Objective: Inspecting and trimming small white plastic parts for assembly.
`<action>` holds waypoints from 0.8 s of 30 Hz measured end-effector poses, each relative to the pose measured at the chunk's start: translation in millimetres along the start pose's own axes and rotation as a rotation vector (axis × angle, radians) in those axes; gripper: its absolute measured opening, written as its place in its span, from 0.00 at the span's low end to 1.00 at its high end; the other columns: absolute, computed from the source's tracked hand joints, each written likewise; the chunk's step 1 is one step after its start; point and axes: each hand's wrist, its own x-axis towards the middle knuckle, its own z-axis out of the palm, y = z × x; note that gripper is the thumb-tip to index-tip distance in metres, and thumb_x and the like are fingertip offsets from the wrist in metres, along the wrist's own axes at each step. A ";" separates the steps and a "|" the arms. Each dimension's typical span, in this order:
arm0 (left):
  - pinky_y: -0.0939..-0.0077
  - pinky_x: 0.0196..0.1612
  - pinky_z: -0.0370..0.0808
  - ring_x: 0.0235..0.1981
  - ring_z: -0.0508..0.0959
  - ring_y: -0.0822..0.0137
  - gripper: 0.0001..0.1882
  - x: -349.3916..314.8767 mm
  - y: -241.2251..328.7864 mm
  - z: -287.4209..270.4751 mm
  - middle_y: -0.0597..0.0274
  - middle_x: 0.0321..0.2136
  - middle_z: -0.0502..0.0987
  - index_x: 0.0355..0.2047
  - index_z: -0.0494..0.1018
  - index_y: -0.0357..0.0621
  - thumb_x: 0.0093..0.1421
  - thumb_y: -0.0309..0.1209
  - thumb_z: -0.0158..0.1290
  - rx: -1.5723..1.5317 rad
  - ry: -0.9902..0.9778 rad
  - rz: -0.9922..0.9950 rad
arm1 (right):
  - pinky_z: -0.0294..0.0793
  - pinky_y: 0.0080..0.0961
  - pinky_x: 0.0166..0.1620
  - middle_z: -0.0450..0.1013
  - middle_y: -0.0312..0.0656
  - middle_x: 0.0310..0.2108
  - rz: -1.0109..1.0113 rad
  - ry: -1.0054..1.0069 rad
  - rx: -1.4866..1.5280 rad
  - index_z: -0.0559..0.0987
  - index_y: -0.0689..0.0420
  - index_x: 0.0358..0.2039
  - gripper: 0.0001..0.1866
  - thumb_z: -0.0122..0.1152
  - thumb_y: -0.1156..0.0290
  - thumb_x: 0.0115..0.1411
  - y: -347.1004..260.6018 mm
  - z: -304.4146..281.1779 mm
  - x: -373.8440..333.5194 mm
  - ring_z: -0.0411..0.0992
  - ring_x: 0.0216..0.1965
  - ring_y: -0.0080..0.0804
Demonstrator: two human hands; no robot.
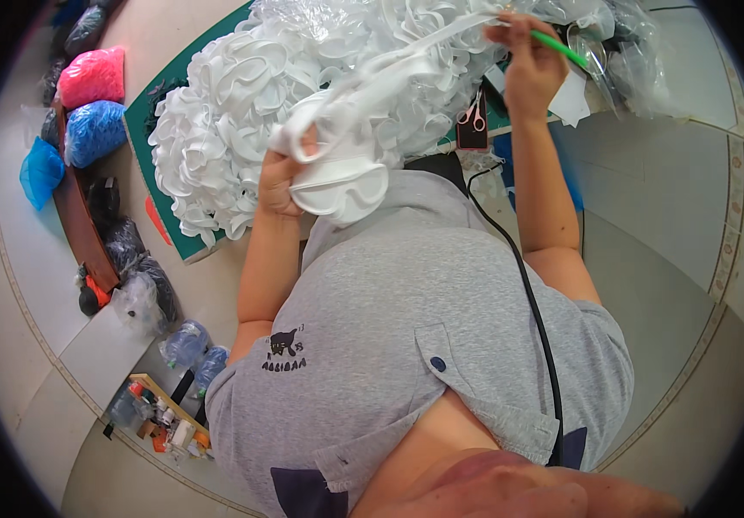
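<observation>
In my left hand (282, 181) is a bunch of soft white pieces (341, 190), the lowest one shaped like an eye mask with a raised rim. My fingers are closed round its left end. A long white strip (415, 49) stretches from this bunch up to my right hand (534, 73), whose fingers pinch its far end. A slim green stick-like tool (559, 47), its kind unclear, juts out from the same hand. Behind both hands lies a big heap of similar white curved pieces (234, 104), partly covered by clear plastic.
The heap rests on a green table mat (137, 129). Pink-handled scissors (473, 112) lie on a dark flat object near the table's front edge. Clear plastic bags (635, 60) sit at the far right. Bags of pink pieces (93, 78) and blue pieces (95, 132) stand to the left.
</observation>
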 end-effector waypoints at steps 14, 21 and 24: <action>0.79 0.43 0.69 0.37 0.72 0.74 0.27 41.3 -4.2 39.7 0.65 0.36 0.76 0.50 0.70 0.38 0.54 0.41 0.60 0.965 0.001 0.078 | 0.77 0.32 0.44 0.74 0.42 0.39 0.647 -0.555 0.761 0.72 0.58 0.41 0.13 0.44 0.63 0.67 -38.6 51.0 -38.8 0.76 0.38 0.31; 0.79 0.38 0.72 0.34 0.75 0.74 0.15 38.3 -24.5 51.1 0.65 0.32 0.78 0.35 0.75 0.41 0.60 0.41 0.54 0.651 0.044 -0.221 | 0.77 0.30 0.44 0.73 0.41 0.40 0.609 -0.466 0.817 0.71 0.57 0.42 0.14 0.44 0.61 0.67 -33.8 45.9 -36.7 0.75 0.41 0.31; 0.78 0.38 0.71 0.34 0.74 0.74 0.15 38.2 -27.8 37.8 0.65 0.33 0.77 0.36 0.75 0.41 0.60 0.42 0.55 0.620 0.130 -0.354 | 0.77 0.29 0.45 0.73 0.40 0.41 0.638 -0.455 0.916 0.71 0.56 0.43 0.14 0.44 0.60 0.67 -28.5 42.1 -42.1 0.74 0.42 0.31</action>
